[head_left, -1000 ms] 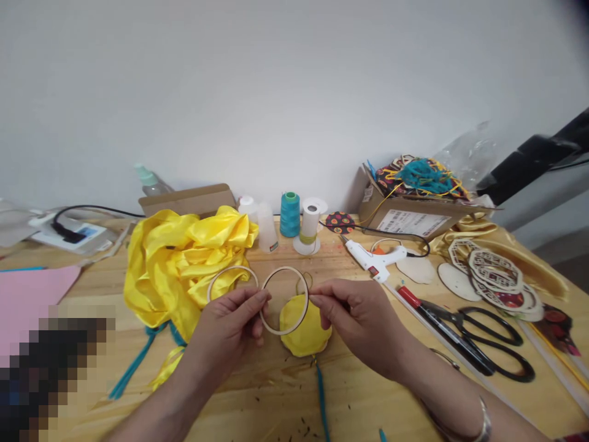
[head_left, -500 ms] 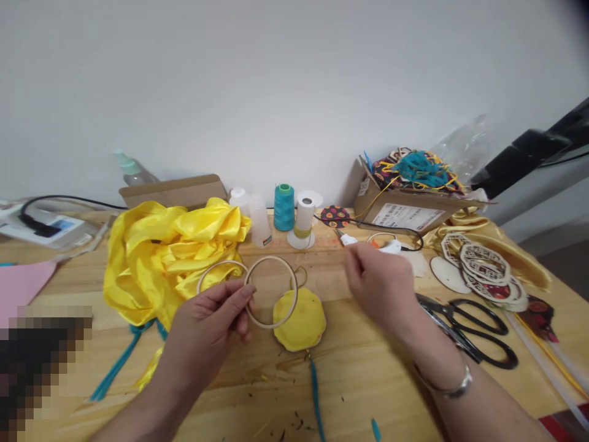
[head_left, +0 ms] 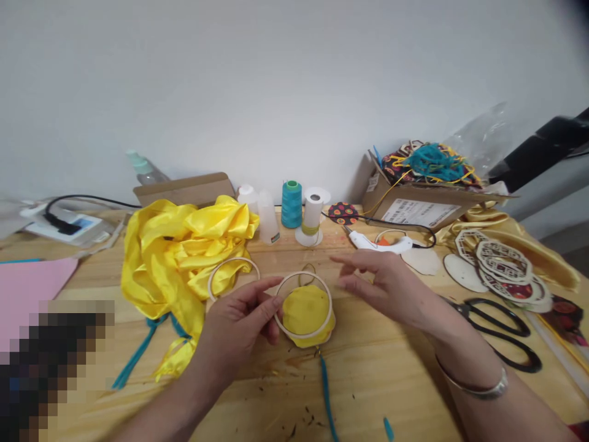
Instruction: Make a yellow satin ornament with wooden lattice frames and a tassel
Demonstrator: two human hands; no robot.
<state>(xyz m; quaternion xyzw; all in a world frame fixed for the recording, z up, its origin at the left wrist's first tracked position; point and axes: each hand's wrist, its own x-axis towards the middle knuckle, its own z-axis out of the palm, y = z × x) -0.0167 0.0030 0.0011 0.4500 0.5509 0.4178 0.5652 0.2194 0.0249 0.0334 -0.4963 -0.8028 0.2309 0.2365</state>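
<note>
My left hand point(head_left: 251, 316) pinches a thin round wooden hoop point(head_left: 330, 301) by its left edge. The hoop is held over a flat yellow fabric piece with a scalloped edge point(head_left: 306, 314), which lies on the table; whether they touch I cannot tell. A teal cord point(head_left: 326, 387) runs from that piece toward me, and a thin loop shows at its top. My right hand point(head_left: 375, 282), with a metal bangle at the wrist, hovers to the right of the hoop, fingers apart and holding nothing. A second hoop point(head_left: 211, 282) rests by the yellow satin cloth point(head_left: 184, 245).
Black-handled scissors point(head_left: 501, 331) and openwork wooden cutouts point(head_left: 504, 261) lie at right. Behind stand a white glue gun point(head_left: 381, 242), a teal thread cone point(head_left: 291, 205), a spool point(head_left: 313, 212), a bottle point(head_left: 268, 218) and a full cardboard box point(head_left: 414, 202). Pink paper point(head_left: 32, 294) lies left.
My left hand has brought the hoop rightward and down over the yellow fabric piece. My right hand has opened its fingers from a closed pose. The whole view has shifted slightly.
</note>
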